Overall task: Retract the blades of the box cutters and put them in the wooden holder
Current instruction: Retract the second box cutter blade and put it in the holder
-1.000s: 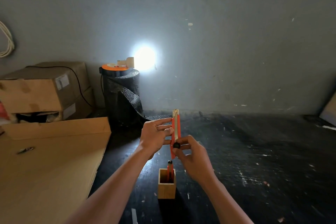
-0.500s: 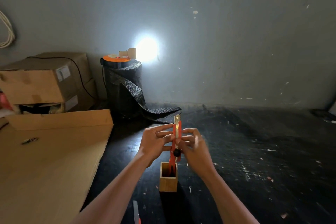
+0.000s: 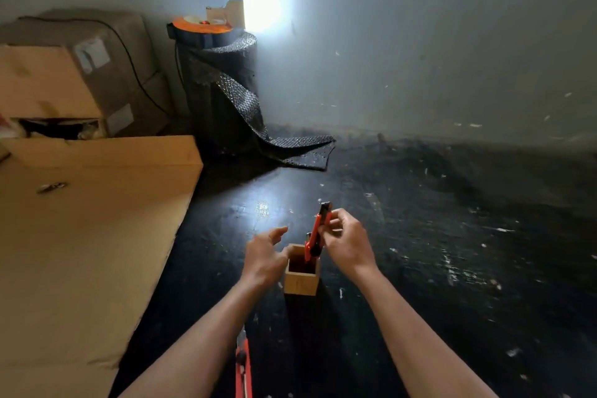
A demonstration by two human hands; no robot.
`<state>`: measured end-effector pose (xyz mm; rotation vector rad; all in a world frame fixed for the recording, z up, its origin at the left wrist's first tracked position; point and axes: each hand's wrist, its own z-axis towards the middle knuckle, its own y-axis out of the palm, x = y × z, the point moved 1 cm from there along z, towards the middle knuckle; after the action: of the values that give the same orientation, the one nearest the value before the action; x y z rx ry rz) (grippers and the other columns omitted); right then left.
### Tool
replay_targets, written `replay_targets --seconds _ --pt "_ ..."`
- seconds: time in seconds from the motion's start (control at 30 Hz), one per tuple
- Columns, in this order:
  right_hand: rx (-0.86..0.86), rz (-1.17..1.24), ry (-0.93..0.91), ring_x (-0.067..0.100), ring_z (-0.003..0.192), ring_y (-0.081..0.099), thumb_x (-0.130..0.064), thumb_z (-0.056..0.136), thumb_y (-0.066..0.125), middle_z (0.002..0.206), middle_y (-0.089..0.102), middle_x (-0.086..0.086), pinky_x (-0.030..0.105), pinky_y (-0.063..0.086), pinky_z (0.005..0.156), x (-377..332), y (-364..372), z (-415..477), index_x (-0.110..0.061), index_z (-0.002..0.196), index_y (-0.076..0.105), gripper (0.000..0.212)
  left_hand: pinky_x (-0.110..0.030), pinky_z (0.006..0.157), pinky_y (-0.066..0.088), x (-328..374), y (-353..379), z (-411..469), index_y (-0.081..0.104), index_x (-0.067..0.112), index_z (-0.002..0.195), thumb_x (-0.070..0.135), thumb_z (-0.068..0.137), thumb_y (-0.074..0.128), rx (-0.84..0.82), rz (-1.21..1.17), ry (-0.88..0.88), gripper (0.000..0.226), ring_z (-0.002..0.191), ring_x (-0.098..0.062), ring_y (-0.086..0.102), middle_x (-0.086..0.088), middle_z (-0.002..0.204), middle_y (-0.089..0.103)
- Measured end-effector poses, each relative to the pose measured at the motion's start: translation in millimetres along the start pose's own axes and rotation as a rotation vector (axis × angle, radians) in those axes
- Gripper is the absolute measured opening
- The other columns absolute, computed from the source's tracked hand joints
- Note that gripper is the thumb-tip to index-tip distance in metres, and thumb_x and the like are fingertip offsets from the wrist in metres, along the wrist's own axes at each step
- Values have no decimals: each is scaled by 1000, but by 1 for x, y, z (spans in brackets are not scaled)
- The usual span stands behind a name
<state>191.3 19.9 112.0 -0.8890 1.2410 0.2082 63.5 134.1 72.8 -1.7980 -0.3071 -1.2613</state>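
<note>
A small square wooden holder [image 3: 300, 281] stands on the black floor. My right hand [image 3: 347, 241] grips a red box cutter [image 3: 318, 233] near its top, its lower end inside the holder's far right corner. Another red cutter's top shows beside it in the holder. My left hand [image 3: 265, 255] hovers just left of the holder with fingers apart, holding nothing. A third red box cutter [image 3: 243, 365] lies on the floor between my forearms, partly hidden by my left arm, its blade extended toward the holder.
A flat cardboard sheet [image 3: 80, 236] covers the floor at left, with a small metal piece [image 3: 51, 187] on it. Cardboard boxes [image 3: 64, 74] and a roll of black bubble wrap [image 3: 223, 90] stand against the grey wall.
My left hand has let go of the red cutter and moved left. My right hand has lowered the cutter into the holder. The view has tilted down, revealing another cutter on the floor.
</note>
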Motion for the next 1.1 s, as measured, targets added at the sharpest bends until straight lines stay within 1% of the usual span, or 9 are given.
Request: replay_targets --seconds 0.13,0.23,0.37,0.47,0.6,0.8,0.9,1.0,1.1 --pt "-51 -71 48 6 78 67 -12 96 68 96 73 4 8 48 51 23 15 12 -13 98 66 2 -39 111 48 -23 21 5 53 10 146 22 80 87 -75 110 -81 75 135 -25 58 -13 145 61" --pt "-67 -136 70 12 81 67 -14 95 68 96 74 2 10 44 56 39 28 15 -14 95 68 1 -24 97 47 -34 33 6 60 12 141 22 76 89 -112 135 -98 72 124 -22 64 -9 132 70" --pt "-113 -195 94 17 83 69 -15 95 66 91 74 -1 27 55 66 57 44 15 -19 94 67 4 -19 88 50 -48 44 6 72 25 126 20 78 87 -108 125 -104 51 108 -15 72 1 112 79" --pt "-136 -226 111 20 83 71 -14 92 64 89 75 0 40 60 74 63 54 16 -21 93 67 7 -18 88 52 -51 46 5 73 27 125 14 79 85 -76 97 -107 49 102 -9 73 4 109 81" --pt "-154 -231 117 20 83 70 -15 95 62 90 75 3 37 58 73 66 67 17 -18 95 69 8 -29 97 58 -52 46 6 72 25 126 7 76 81 -60 64 -110 54 104 -11 74 1 111 81" --pt "-111 -200 127 18 86 69 -14 98 59 100 78 6 28 53 74 65 75 15 -14 103 72 14 -33 95 60 -57 47 6 75 28 120 6 77 79 -68 13 -112 49 100 -10 76 3 105 82" --pt "-73 -213 93 16 87 67 -12 98 59 104 77 8 23 49 76 61 72 12 -11 108 71 16 -28 95 59 -59 45 4 77 30 118 8 81 78 -74 5 -113 43 99 -5 75 7 104 82" --pt "-41 -245 51 23 100 71 -11 97 60 109 76 10 25 53 81 52 65 10 -9 117 69 22 -31 97 59 -59 41 0 78 30 117 13 86 78 -68 -7 -102 35 98 -3 74 9 102 82" --pt "2 -271 -5 25 103 72 -11 98 61 112 75 12 30 58 85 39 58 4 -7 120 67 23 -32 103 55 -56 33 -6 73 18 127 15 87 80 -50 -3 -102 41 109 -8 70 -1 118 78"
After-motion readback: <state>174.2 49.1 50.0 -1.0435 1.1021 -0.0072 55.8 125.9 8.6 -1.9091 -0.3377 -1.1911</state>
